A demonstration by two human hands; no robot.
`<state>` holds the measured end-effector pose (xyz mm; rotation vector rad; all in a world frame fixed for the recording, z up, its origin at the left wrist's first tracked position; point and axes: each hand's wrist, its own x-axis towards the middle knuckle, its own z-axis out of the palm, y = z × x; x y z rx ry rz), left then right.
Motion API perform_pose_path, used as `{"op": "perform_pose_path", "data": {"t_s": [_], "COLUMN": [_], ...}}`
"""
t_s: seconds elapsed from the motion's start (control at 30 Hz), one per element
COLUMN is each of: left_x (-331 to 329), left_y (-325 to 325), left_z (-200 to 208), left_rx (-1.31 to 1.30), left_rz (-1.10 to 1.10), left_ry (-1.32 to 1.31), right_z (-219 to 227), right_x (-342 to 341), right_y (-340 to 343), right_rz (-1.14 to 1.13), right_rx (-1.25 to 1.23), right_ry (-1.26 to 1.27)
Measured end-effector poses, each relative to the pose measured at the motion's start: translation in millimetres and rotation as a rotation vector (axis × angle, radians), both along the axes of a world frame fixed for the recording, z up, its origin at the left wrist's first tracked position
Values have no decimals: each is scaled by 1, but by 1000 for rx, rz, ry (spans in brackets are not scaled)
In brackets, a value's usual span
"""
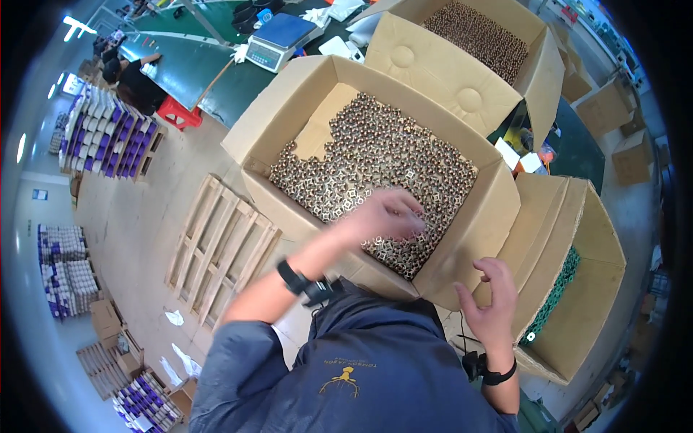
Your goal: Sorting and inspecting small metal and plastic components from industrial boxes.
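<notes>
My left hand [386,216] hangs over the near part of an open cardboard box [289,213]. Its fingers curl downward and are smeared by motion, so whether they hold anything is unclear. Many small shiny metal parts [375,148], brownish and silver with rounded knobs, fill most of that box. A patch of bare cardboard shows at its far left corner. My right hand [494,303] is raised beside the box's right flap [480,238], thumb and fingers apart and curved, with nothing visible between them.
At right, another carton [603,267] holds green pieces [556,296]. A farther carton [440,68] contains small brown parts [476,40]. A blue-topped scale [281,40] stands on a green table [216,76]. Wooden pallets [209,249] lie at left; a person [137,85] sits beyond.
</notes>
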<state>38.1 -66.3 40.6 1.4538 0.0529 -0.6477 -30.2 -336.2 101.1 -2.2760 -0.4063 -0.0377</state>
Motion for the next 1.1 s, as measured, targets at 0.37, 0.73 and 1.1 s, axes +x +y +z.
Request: {"op": "perform_pose_path", "data": {"t_s": [0.37, 0.73, 1.1], "left_x": [111, 130, 121], "left_y": [246, 238, 234], "left_z": [-120, -129, -116], "left_rx": [1137, 1358, 1476], "left_rz": [-105, -551, -624], "left_ry": [-378, -559, -484], "right_z": [-18, -23, -24], "right_x": [-39, -51, -42], "right_y": [-13, -7, -16], "right_rz": [-114, -135, -120], "right_rx": [-159, -190, -188], "right_ry": [75, 49, 84]}}
